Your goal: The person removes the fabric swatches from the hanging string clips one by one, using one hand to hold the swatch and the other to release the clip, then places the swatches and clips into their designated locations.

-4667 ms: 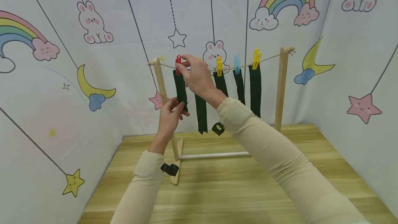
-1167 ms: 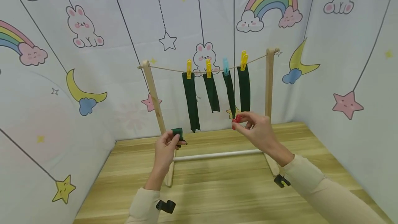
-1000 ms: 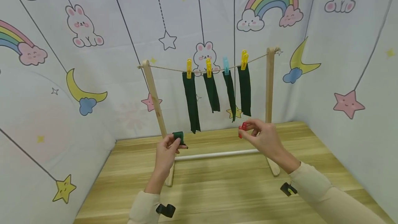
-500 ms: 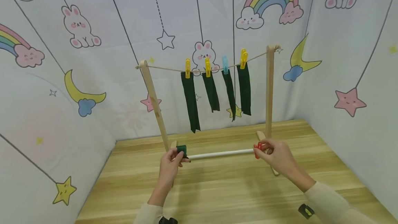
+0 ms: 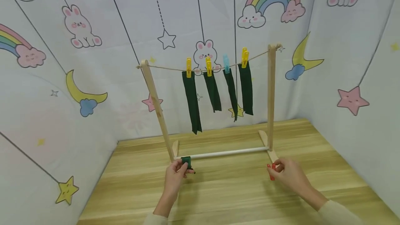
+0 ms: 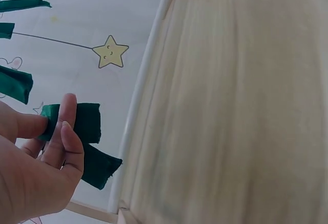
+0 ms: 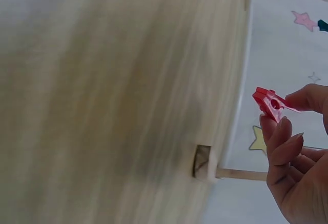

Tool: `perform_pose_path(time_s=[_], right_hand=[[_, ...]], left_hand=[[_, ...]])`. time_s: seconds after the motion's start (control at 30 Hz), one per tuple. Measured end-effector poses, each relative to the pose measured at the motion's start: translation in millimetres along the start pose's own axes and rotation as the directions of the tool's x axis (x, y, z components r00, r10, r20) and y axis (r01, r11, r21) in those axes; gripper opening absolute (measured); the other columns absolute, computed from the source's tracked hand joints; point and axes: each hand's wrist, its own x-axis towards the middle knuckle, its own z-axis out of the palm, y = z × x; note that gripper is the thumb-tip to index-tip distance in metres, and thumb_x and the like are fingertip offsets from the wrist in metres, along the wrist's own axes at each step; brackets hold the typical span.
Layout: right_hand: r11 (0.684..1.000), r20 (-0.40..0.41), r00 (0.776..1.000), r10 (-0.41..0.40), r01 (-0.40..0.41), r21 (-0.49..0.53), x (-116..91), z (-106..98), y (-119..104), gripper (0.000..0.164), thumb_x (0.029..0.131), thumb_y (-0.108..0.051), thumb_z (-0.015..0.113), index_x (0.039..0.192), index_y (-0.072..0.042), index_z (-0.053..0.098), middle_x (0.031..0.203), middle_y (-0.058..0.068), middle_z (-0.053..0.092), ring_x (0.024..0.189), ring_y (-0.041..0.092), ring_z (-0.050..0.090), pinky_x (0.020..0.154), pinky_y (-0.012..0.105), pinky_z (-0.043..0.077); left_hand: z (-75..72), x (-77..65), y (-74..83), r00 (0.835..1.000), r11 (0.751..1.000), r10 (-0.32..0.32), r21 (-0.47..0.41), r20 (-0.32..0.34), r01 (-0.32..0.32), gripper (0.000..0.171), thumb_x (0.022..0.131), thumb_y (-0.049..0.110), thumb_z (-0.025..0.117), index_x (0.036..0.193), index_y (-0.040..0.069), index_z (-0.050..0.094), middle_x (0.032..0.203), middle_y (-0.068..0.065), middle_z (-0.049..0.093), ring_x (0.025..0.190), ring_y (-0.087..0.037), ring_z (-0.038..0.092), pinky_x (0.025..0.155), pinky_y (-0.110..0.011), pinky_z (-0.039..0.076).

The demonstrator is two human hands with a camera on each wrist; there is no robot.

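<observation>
My left hand [image 5: 175,178] pinches a dark green cloth strip [image 5: 186,162] low over the table, near the left end of the white bar. The left wrist view shows this green strip [image 6: 88,123] folded, one end sticking out below the fingers. Off to the right, the fingers of my right hand [image 5: 292,175] pinch a red clothespin [image 5: 271,172] just above the tabletop. In the right wrist view the red clothespin [image 7: 269,104] sits between thumb and fingertips. Several green strips [image 5: 192,103] hang from the rope [image 5: 168,68] under yellow clothespins [image 5: 189,67] and a light blue clothespin [image 5: 226,64].
The rope runs between two wooden posts [image 5: 271,96] whose feet stand on the wood-grain table [image 5: 225,190]. A white bar [image 5: 228,152] joins the posts near the bottom. Behind and at both sides are white walls [image 5: 131,20] printed with cartoons.
The red clothespin and one green strip came off the rope's left end. Since then both hands have moved down toward the table, the right one also rightward, still holding them.
</observation>
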Motion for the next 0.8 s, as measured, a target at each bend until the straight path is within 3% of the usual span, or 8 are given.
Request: perform_pose_path(time_s=[0.2,0.43,0.67,0.8], right_hand=[[0.999,0.051,0.998,0.039,-0.037,-0.033,-8.1,2.1,13.2,0.025,0.084,-0.016,0.079,0.088,0.007,0.07,0.072,0.004,0.07,0.061,0.012,0.063,0.051,0.025,0.05],[0.99,0.113,0.988,0.107,-0.096,-0.101,-15.5,2.4,21.8,0.02,0.083,-0.017,0.078,0.069,-0.008,0.067,0.055,-0.005,0.056,0.043,0.007,0.04,0.039,0.02,0.029],[0.988,0.146,0.984,0.098,-0.079,-0.134,-20.9,1.0,26.7,0.04,0.087,-0.021,0.077,0.051,-0.016,0.059,0.043,-0.011,0.049,0.041,0.002,0.028,0.041,0.018,0.019],[0.987,0.157,0.983,0.096,-0.073,-0.146,-23.7,2.8,28.7,0.047,0.087,-0.021,0.075,0.044,-0.019,0.056,0.038,-0.013,0.043,0.039,0.0,0.025,0.04,0.018,0.018]], left_hand=[[0.7,-7.8,-8.4,0.999,0.999,-0.028,0.019,0.016,0.028,0.022,0.105,0.01,0.053,0.117,-0.008,0.057,0.106,-0.022,0.065,0.089,-0.029,0.07,0.074,-0.031,0.052],[-1.8,-17.8,-17.5,0.996,0.997,-0.077,-0.015,0.039,0.078,0.025,0.104,0.005,0.052,0.119,-0.014,0.054,0.106,-0.023,0.063,0.085,-0.029,0.07,0.079,-0.034,0.057],[-8.4,-24.1,-26.2,0.994,0.991,-0.106,0.085,0.016,0.104,0.025,0.104,0.011,0.054,0.116,-0.01,0.058,0.1,-0.017,0.069,0.082,-0.029,0.072,0.058,-0.023,0.045],[-14.9,-29.0,-29.3,0.992,0.988,-0.118,0.109,0.035,0.114,0.026,0.104,0.012,0.053,0.116,-0.011,0.057,0.095,-0.014,0.07,0.079,-0.028,0.072,0.056,-0.022,0.045]])
